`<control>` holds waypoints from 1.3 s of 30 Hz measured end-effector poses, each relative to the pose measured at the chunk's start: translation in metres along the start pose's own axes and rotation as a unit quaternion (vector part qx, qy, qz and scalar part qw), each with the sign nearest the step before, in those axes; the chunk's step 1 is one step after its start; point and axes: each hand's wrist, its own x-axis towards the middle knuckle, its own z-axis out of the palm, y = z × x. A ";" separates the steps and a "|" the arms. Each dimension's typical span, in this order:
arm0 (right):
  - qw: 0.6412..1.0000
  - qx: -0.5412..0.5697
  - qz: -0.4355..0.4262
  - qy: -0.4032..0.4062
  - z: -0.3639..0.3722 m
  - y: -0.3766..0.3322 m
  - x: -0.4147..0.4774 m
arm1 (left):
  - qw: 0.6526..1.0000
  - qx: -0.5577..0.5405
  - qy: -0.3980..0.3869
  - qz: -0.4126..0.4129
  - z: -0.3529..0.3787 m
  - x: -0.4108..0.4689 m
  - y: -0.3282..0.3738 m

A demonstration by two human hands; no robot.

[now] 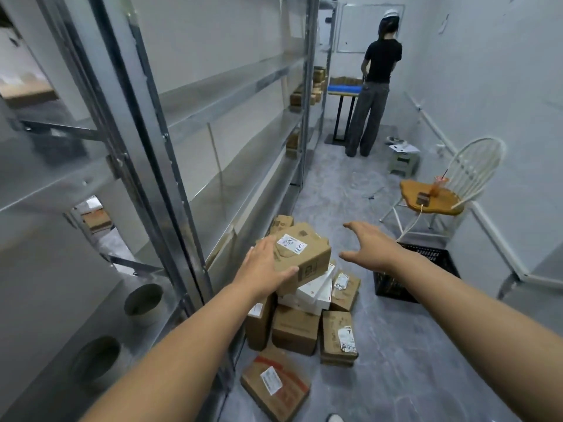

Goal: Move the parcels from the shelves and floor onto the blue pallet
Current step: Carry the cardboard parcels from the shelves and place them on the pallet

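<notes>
The left hand lies on a tilted brown box at the top of a heap of parcels. The heap is on the floor, near the foot of the metal shelves. The hand's grip is closed on the box's near left corner, thumb along the near edge and fingers over the left side, their tips hard to make out. The right hand hangs in the air just right of the box, not touching it, its grip spread wide and holding nothing.

Under the brown box a white box shows only in part. I cannot tell whether the brown box rests on it or is lifted clear. The labels are too blurred to read. The right forearm covers part of a black crate to the right of the heap.

Far down the aisle the blue pallet sits on a small table, well apart from the heap. A person standing with their back turned hides its right end. More boxes sit on the far shelves, half hidden by the posts. On the near left shelf two round pots are blurred. A white shoe tip is cut off by the bottom edge.
</notes>
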 end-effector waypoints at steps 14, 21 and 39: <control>0.986 0.097 0.006 -0.134 0.092 0.120 0.335 | 0.968 -0.108 0.001 -0.227 0.136 0.251 -0.076; 0.968 0.141 0.074 -0.195 0.220 0.204 0.463 | 0.923 -0.159 0.042 -0.347 0.245 0.333 -0.174; 0.802 0.451 0.211 -0.330 0.376 0.264 0.512 | 0.746 -0.372 0.216 -0.508 0.346 0.328 -0.285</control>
